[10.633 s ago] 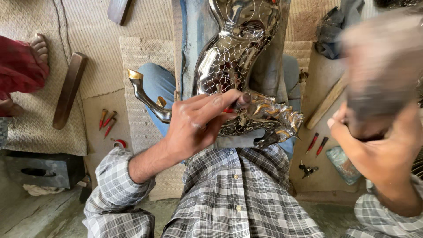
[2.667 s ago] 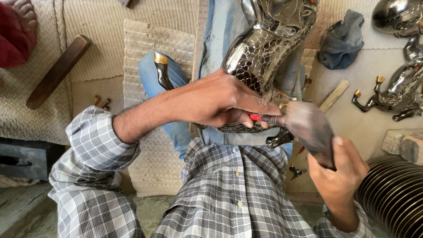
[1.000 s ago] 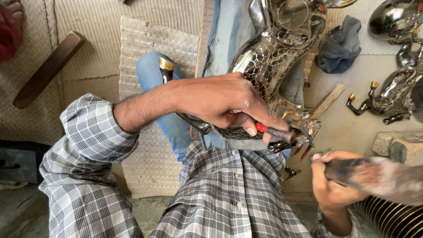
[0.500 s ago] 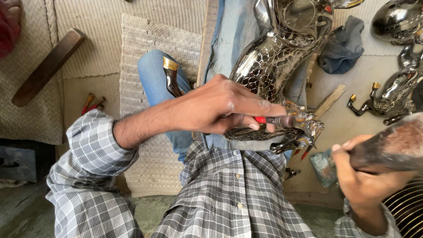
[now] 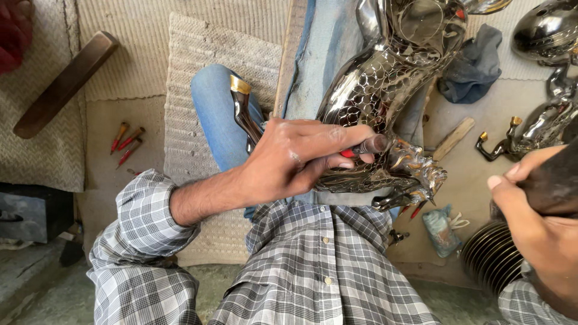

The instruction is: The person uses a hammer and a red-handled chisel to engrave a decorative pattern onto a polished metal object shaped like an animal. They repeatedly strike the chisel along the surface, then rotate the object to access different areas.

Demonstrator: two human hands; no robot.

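A shiny metal horse figure (image 5: pixel 385 96) with a scale pattern lies across my lap, its head (image 5: pixel 415 174) pointing toward me. My left hand (image 5: pixel 295 159) rests on its neck and is shut on a red-handled chisel (image 5: pixel 364 146), whose tip touches the metal. My right hand (image 5: pixel 530 210) is raised at the right edge, shut on a dark wooden mallet (image 5: pixel 557 183), apart from the chisel. A gold-hoofed leg (image 5: pixel 241 105) of the figure sticks out over my blue-jeaned knee.
Several red-handled chisels (image 5: pixel 126 141) lie on the floor at left, near a wooden bar (image 5: pixel 63 84). A blue rag (image 5: pixel 475 60), a wood strip (image 5: pixel 453 138), another metal figure (image 5: pixel 539 120) and a ribbed dark disc (image 5: pixel 490 259) lie at right.
The mallet in my right hand has swung up and away to the right edge. My left hand keeps the chisel on the horse's neck, shifted slightly.
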